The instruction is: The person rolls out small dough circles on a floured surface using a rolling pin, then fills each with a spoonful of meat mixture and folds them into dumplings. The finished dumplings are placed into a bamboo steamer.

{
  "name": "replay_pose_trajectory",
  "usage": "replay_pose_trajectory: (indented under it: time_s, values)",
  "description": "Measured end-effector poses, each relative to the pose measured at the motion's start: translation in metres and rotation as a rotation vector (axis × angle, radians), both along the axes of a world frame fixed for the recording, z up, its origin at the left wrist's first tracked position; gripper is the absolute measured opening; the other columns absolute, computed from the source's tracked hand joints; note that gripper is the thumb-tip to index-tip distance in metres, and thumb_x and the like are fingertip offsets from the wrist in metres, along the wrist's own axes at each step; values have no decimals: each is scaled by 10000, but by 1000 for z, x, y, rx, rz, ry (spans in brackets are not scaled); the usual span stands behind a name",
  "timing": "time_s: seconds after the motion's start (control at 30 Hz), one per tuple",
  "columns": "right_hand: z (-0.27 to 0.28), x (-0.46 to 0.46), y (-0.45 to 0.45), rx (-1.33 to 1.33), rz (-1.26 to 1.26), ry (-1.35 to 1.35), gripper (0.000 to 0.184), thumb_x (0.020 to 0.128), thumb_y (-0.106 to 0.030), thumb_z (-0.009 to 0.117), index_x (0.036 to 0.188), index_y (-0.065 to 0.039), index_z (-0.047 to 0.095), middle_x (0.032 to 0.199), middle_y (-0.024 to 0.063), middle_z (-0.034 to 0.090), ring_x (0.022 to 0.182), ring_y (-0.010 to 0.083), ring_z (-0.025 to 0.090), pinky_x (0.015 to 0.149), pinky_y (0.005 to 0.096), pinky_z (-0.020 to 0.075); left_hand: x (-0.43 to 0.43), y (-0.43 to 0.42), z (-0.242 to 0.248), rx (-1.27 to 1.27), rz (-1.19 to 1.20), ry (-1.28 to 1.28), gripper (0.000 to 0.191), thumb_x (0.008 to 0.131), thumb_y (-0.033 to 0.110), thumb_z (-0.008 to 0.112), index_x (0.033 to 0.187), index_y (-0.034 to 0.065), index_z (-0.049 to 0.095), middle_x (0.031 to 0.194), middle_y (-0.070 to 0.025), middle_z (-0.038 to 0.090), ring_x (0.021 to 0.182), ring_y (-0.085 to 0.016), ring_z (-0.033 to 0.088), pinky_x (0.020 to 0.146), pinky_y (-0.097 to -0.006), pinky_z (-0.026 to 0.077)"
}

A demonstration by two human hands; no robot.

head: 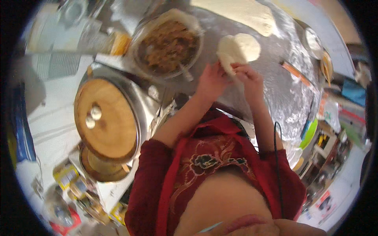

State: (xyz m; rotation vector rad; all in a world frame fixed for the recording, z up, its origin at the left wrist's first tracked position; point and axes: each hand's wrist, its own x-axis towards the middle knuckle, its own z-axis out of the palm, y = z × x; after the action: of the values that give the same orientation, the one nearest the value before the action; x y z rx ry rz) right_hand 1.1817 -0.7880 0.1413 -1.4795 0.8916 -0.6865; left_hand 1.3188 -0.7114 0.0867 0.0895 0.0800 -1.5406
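Note:
My left hand point(212, 79) and my right hand point(249, 77) meet over the floured metal work surface point(276, 79). The fingers of both pinch the near edge of a thin piece of dough point(226, 56). Its far end lies over or against a pale dough round point(249, 47) just beyond my hands; how the two overlap is hard to make out. Left of the hands stands a wide bowl point(136, 60) lined with clear plastic, with brown chopped filling point(169, 44) in it. A spoon handle point(186, 73) sticks out over its near rim.
A large dough sheet point(248, 14) lies at the far side. To the right are an orange-handled tool point(296, 75) and a bowl of white powder point(313, 39). At left, a round wooden lid point(115, 132) bearing two small white rounds point(93, 117) covers a metal pot point(138, 103).

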Motion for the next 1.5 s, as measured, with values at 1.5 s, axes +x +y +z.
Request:
replay_pose_trajectory:
  time_s: [1.5]
  values:
    - [6, 146, 126, -902, 535, 390, 504, 748, 46, 540, 1227, -102, 593, 939, 109, 557, 775, 266, 587, 646, 358, 505, 142, 148, 3, 398, 683, -486, 349, 950, 222, 396, 1200, 12, 521, 1184, -151, 565, 1080, -306, 568, 918, -476, 488]
